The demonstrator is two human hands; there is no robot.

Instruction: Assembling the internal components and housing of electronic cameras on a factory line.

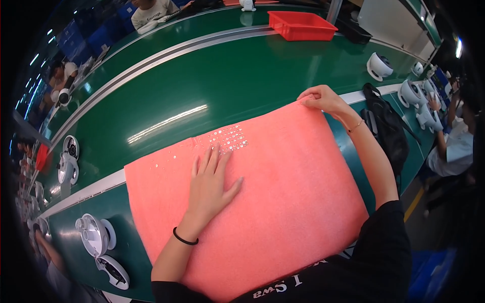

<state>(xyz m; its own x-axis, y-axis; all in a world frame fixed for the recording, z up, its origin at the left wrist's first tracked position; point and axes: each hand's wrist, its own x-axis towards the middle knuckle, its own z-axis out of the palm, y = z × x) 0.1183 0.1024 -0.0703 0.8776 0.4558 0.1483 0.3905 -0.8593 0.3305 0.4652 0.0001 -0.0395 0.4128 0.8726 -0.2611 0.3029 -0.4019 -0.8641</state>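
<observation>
A large pink soft-looking sheet (288, 192), perhaps cloth or foam, lies in front of me on the green workbench and reaches back to my body. Near its far edge, many small shiny silver pieces (232, 136) sit in close rows, with a few scattered farther left; they are too small to name. My left hand (208, 184) rests flat on the sheet, fingers spread, their tips at the near side of the silver pieces. At the far right corner, my right hand (326, 101) pinches the sheet's edge between thumb and fingers.
Beyond the sheet runs a green conveyor belt (202, 81) with metal rails. A red tray (303, 26) stands at the far side. White rounded device housings (95, 235) lie at left, others (379, 66) at right. A black bag (386, 126) lies beside my right arm. Other people work around.
</observation>
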